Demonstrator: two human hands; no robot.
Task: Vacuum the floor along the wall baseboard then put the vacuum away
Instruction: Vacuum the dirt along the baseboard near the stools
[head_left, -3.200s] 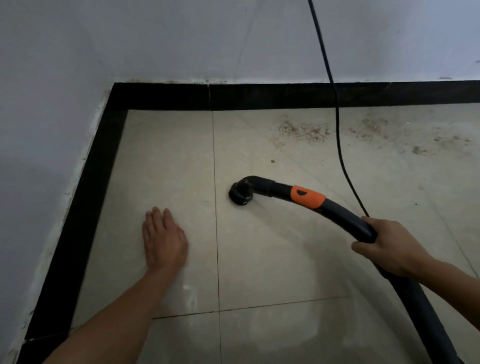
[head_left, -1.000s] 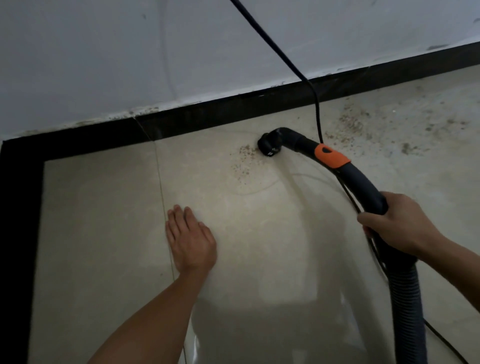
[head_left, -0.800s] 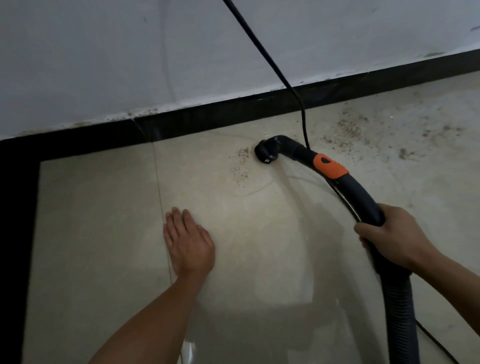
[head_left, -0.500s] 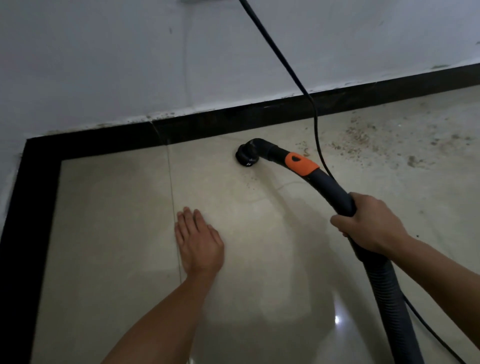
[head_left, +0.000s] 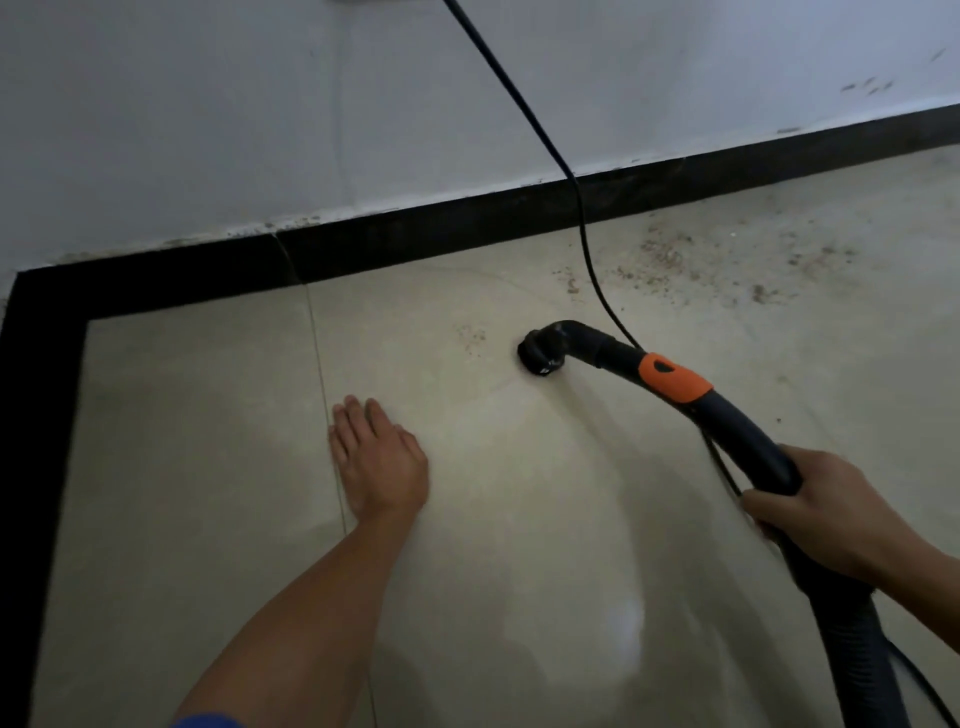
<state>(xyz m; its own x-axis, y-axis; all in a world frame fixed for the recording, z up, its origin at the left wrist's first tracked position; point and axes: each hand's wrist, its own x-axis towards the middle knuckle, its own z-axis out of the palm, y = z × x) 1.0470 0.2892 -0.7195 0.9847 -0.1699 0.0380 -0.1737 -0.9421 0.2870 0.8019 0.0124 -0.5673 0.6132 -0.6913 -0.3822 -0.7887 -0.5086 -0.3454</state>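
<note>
Tiled floor (head_left: 208, 467), black baseboard (head_left: 415, 239) far; left hand (head_left: 379, 462) lying flat, fingers straight; right hand (head_left: 826, 514) gripping vacuum hose (head_left: 737, 426).

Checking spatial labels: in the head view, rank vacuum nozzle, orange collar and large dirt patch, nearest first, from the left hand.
From the left hand:
1. vacuum nozzle, ahead and right.
2. orange collar, farther right.
3. dirt patch, far right by the baseboard.

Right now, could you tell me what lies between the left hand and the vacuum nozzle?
In the head view, only bare floor tile separates the left hand from the nozzle.
</note>
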